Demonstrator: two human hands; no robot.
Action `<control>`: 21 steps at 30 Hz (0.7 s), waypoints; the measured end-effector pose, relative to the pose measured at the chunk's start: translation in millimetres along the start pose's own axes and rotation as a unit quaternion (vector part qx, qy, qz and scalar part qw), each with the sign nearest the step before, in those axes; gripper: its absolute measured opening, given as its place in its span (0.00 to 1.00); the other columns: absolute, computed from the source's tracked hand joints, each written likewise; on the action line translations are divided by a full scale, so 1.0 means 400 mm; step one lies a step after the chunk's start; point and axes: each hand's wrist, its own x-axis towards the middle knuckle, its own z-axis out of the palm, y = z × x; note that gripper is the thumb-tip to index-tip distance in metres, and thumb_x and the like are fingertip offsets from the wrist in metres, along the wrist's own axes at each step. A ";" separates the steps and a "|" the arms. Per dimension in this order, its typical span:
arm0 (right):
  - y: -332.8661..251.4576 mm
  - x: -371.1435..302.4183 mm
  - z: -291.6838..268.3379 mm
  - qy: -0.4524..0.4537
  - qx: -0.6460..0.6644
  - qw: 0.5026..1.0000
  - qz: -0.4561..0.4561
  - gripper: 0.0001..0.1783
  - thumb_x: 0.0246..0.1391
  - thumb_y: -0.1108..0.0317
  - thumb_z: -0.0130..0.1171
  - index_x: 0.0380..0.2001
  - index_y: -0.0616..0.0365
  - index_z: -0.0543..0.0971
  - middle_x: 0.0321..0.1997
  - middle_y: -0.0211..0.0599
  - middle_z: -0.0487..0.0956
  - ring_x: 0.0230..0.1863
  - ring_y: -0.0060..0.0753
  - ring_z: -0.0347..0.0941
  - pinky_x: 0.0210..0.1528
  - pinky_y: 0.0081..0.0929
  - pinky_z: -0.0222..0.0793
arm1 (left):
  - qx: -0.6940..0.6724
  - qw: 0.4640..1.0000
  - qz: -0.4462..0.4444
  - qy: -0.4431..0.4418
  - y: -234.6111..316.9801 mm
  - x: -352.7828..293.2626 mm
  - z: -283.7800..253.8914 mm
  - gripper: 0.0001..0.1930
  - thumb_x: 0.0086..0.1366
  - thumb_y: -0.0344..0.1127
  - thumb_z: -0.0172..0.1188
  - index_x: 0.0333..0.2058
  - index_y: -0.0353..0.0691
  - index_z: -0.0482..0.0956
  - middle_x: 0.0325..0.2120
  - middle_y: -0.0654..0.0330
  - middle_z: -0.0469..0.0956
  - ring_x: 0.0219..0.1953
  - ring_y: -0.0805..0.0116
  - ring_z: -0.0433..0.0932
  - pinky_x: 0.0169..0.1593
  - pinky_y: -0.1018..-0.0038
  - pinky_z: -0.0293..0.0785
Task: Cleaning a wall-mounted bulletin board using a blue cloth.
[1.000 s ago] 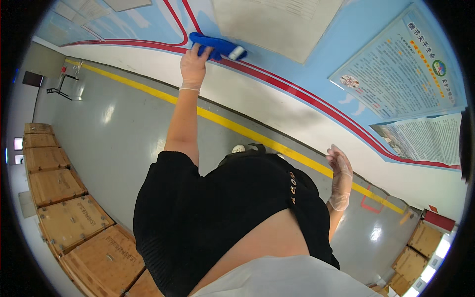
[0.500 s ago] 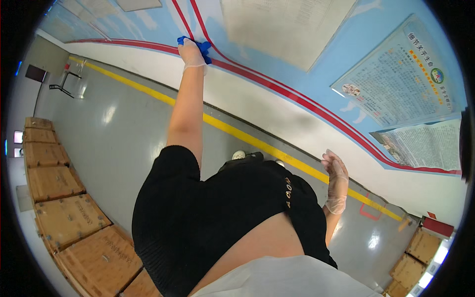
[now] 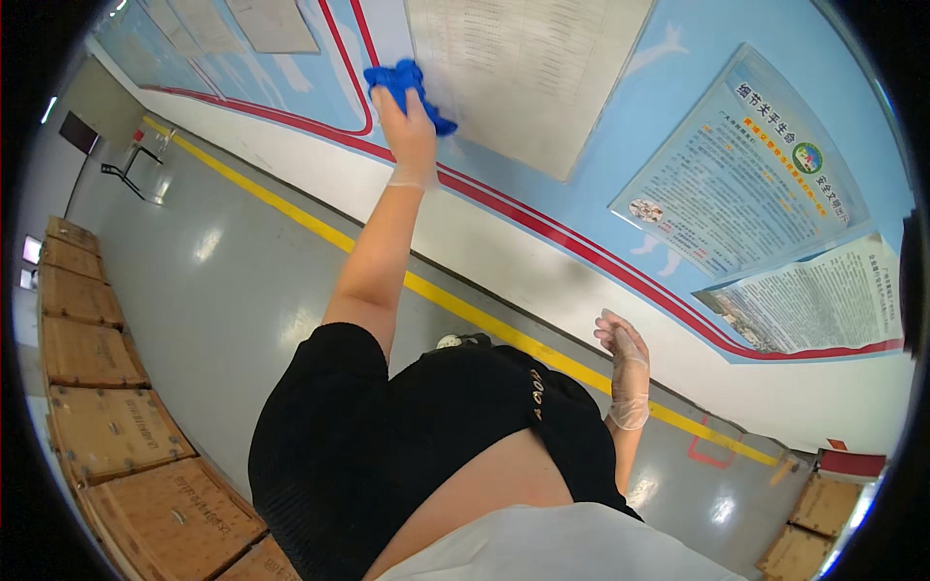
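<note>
With my left hand (image 3: 409, 136), in a clear plastic glove, I press a bunched blue cloth (image 3: 436, 114) against the wall. Fingers and thumb are closed on the cloth, which lies beside the left edge of a large pale printed sheet (image 3: 528, 77) and above the red stripes (image 3: 504, 209). My right hand (image 3: 630, 363), also in a clear glove, hangs in the air before the white lower wall (image 3: 542, 266). Its fingers are loosely bent and apart, and nothing shows in them.
A light blue poster (image 3: 746, 174) and a curling paper sheet (image 3: 823, 305) hang to the right. The grey floor (image 3: 232, 281) carries a yellow line (image 3: 465, 308) along the wall. Wooden crates (image 3: 121, 431) line the left; more crates (image 3: 823, 504) stand at the lower right.
My left hand has moved the cloth up and to the right along the wall, from the red stripe to beside the pale sheet. The view has shifted slightly; my right hand remains loosely bent.
</note>
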 end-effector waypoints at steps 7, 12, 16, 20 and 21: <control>-0.001 -0.003 -0.018 -0.012 0.008 1.000 -0.004 0.17 0.63 0.67 0.50 0.49 0.65 0.79 0.44 0.40 0.82 0.42 0.26 0.76 0.51 0.22 0.67 | 0.255 0.945 -0.075 -0.189 -0.377 -0.231 -0.126 0.17 0.68 0.37 0.51 0.50 0.30 0.71 0.53 0.42 0.70 0.52 0.46 0.72 0.53 0.60 0.69; -0.013 0.003 -0.031 -0.002 0.004 1.000 -0.006 0.17 0.64 0.68 0.47 0.50 0.65 0.78 0.43 0.39 0.82 0.41 0.25 0.76 0.50 0.22 0.67 | -0.133 0.915 -0.380 -0.031 -0.378 -0.032 -0.161 0.12 0.69 0.38 0.46 0.42 0.40 0.76 0.26 0.57 0.77 0.24 0.65 0.76 0.26 0.70 0.73; 0.004 0.002 -0.022 0.004 0.011 1.000 -0.015 0.17 0.63 0.67 0.49 0.49 0.64 0.79 0.43 0.39 0.82 0.42 0.25 0.76 0.50 0.22 0.67 | -0.170 0.886 -0.428 -0.045 -0.203 0.170 -0.113 0.10 0.67 0.37 0.44 0.32 0.43 0.74 0.19 0.57 0.74 0.13 0.66 0.71 0.14 0.68 0.65; 0.007 -0.008 -0.023 0.004 0.021 1.000 -0.005 0.16 0.62 0.67 0.50 0.48 0.63 0.79 0.43 0.39 0.82 0.41 0.24 0.76 0.49 0.22 0.67 | -0.130 0.951 -0.277 -0.042 -0.091 0.331 -0.087 0.09 0.65 0.36 0.46 0.30 0.38 0.73 0.20 0.55 0.74 0.15 0.61 0.72 0.15 0.65 0.66; 0.008 -0.011 -0.026 0.010 0.021 1.000 0.003 0.16 0.62 0.67 0.50 0.48 0.63 0.79 0.43 0.39 0.82 0.41 0.24 0.76 0.49 0.22 0.67 | -0.153 0.959 -0.233 -0.058 -0.053 0.382 -0.089 0.10 0.64 0.36 0.47 0.30 0.36 0.73 0.21 0.55 0.75 0.18 0.59 0.74 0.18 0.64 0.69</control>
